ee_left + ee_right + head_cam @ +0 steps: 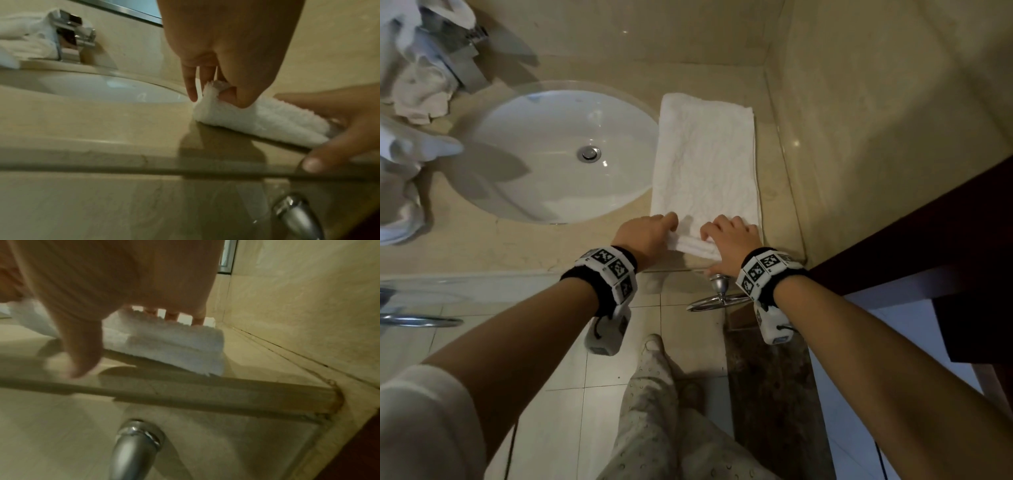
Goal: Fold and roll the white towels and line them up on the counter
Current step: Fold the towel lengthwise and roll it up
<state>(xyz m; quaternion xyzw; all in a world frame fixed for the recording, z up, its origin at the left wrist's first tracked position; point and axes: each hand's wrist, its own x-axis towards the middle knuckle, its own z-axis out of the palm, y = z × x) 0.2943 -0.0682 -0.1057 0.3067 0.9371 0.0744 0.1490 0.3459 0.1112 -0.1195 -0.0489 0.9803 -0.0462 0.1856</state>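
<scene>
A white towel, folded into a long strip, lies on the beige counter to the right of the sink. Its near end is turned over into a short roll at the counter's front edge. My left hand pinches the roll's left end between thumb and fingers. My right hand lies over the roll's right end with its fingers curled over the top and the thumb low in front.
A white oval sink sits left of the towel. Crumpled white towels lie heaped around the chrome tap at the far left. A chrome towel ring hangs below the counter edge. A side wall stands close on the right.
</scene>
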